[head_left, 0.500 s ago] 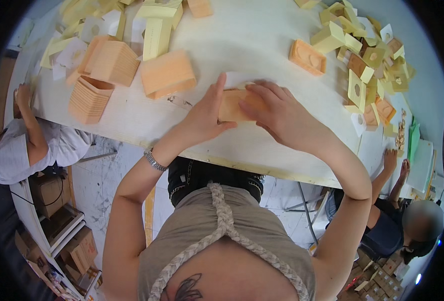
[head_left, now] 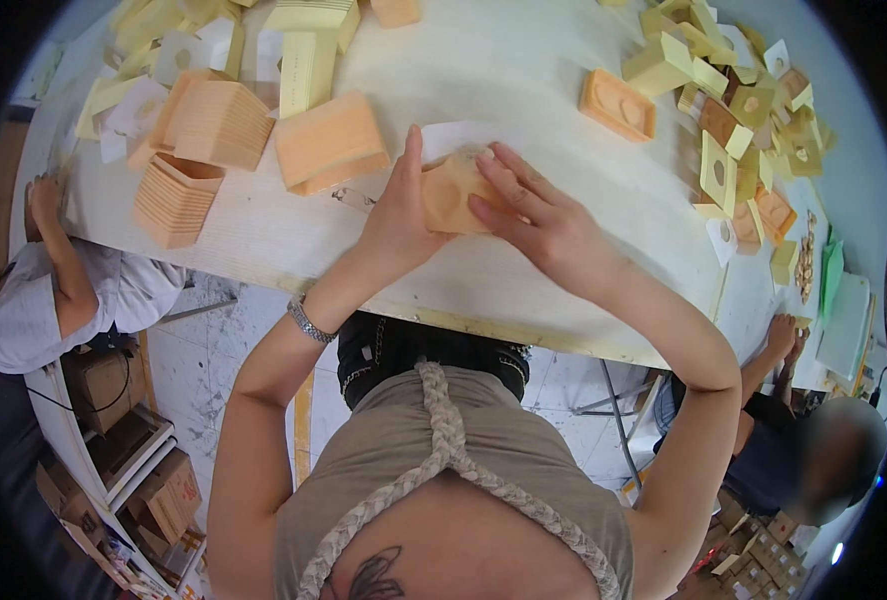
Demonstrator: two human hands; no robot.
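Between my two hands, just above the table, is a small peach-orange paper box (head_left: 444,200) with a rounded shape showing on its face. A white flap or sheet (head_left: 450,137) shows at its far edge; I cannot tell whether it is attached. My left hand (head_left: 399,205) grips the box's left side, thumb side up. The fingers of my right hand (head_left: 543,215) press on its right part and cover that end. To the left of my hands lies an open-ended peach sleeve (head_left: 333,143).
Stacks of nested peach sleeves (head_left: 178,198) and pale yellow sleeves (head_left: 308,70) occupy the table's left. A peach tray with rounded recesses (head_left: 618,105) lies to the right, before a heap of yellow and peach boxes (head_left: 753,110). Co-workers sit at left (head_left: 73,290) and right (head_left: 753,440).
The box has tilted and shifted slightly left and away from me, showing a rounded shape on its face. My right fingers have spread across it. The right co-worker's hands have come together.
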